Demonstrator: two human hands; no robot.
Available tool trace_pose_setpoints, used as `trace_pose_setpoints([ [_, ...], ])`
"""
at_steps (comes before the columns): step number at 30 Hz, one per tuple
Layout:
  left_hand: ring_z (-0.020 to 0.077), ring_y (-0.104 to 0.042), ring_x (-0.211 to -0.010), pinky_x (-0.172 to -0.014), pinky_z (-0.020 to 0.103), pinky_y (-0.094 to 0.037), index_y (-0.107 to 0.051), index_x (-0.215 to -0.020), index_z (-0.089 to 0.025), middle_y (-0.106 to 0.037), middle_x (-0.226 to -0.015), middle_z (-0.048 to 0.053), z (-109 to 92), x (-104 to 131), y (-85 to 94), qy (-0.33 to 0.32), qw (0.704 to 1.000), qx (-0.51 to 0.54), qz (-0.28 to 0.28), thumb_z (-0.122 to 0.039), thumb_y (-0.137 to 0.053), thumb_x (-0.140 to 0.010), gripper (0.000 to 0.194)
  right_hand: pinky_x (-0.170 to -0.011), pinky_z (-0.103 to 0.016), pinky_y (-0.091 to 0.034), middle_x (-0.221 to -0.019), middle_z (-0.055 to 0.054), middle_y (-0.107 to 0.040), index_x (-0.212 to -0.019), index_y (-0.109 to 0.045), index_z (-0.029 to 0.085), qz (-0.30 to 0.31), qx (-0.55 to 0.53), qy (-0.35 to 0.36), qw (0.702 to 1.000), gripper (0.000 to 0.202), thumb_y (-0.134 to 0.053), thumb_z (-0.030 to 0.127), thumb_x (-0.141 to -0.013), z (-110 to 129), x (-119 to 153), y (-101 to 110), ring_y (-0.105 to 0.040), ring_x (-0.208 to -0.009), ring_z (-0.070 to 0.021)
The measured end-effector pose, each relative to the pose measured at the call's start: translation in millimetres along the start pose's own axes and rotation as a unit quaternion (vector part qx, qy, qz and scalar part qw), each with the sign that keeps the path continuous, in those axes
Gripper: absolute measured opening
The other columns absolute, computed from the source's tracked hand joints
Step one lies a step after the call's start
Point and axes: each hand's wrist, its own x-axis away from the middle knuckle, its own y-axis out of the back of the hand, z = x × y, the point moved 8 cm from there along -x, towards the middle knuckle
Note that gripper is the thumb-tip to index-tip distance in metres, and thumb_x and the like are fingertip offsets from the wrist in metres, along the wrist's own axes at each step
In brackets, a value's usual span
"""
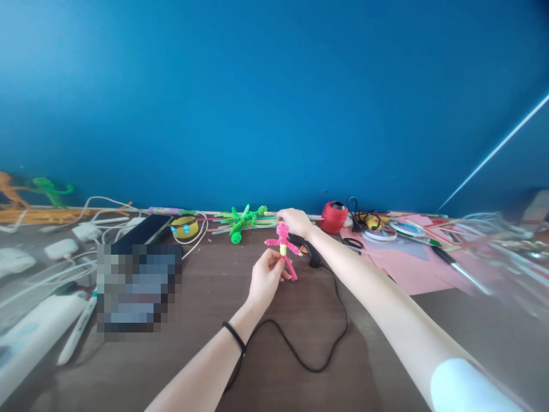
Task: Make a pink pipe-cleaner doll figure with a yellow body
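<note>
Both forearms reach over the table: left hand [266, 278] pinches a pink figure [283, 247] mid-table, right hand [295, 220] fingers curled by far straws [257, 220], grip unclear; the figure's limbs might bend.

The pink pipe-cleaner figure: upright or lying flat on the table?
Upright. The left hand holds the pink pipe-cleaner figure off the table, head up, arms spread sideways, legs pointing down.

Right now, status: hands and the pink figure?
Left hand pinching pink figure upright. Right hand reaching to sticks at the wall. Glue gun just behind.
</note>
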Motion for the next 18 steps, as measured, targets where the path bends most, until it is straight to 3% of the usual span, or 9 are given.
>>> trace_pose_setpoints([
  [5,0.0110,-0.059,-0.046,-0.044,0.018,-0.037,-0.049,-0.065,-0.017,-0.060,-0.057,-0.002,-1,1,-3.2,-0.009,0.999,-0.031,0.020,-0.023,-0.053,-0.069,0.008,-0.059,-0.023,-0.034,-0.090,-0.004,-0.065,-0.085,-0.060,0.022,-0.049,-0.025,-0.038,0.998,0.019,-0.042,0.026,-0.082,-9,-8,13,-0.056,-0.079,-0.0171],
  [10,0.0109,-0.058,-0.046,-0.044,0.018,-0.037,-0.049,-0.065,-0.017,-0.058,-0.055,-0.002,-2,1,-5.1,-0.013,0.998,-0.045,0.030,-0.023,-0.052,-0.070,0.008,-0.058,-0.022,-0.035,-0.086,-0.004,-0.065,-0.087,-0.059,0.021,-0.062,-0.055,-0.055,0.995,0.019,-0.041,0.027,-0.082,-15,-13,10,-0.056,-0.073,-0.0160],
  [15,0.0112,-0.058,-0.046,-0.044,0.018,-0.037,-0.050,-0.065,-0.017,-0.058,-0.055,-0.002,-1,2,-8.1,-0.011,0.998,-0.049,0.048,-0.025,-0.054,-0.069,0.009,-0.064,-0.022,-0.038,-0.083,-0.003,-0.065,-0.093,-0.058,0.019,-0.040,-0.088,-0.022,0.995,0.022,-0.046,0.015,-0.076,-16,-13,2,-0.057,-0.076,-0.0148],
  [18,0.0115,-0.059,-0.046,-0.045,0.018,-0.038,-0.050,-0.066,-0.018,-0.058,-0.057,-0.002,0,2,-9.7,-0.019,0.996,-0.069,0.058,-0.026,-0.053,-0.071,0.009,-0.066,-0.019,-0.039,-0.081,-0.001,-0.066,-0.083,-0.063,0.018,0.003,-0.108,0.014,0.994,0.023,-0.049,0.007,-0.068,-13,-10,-3,-0.059,-0.075,-0.0130],
])
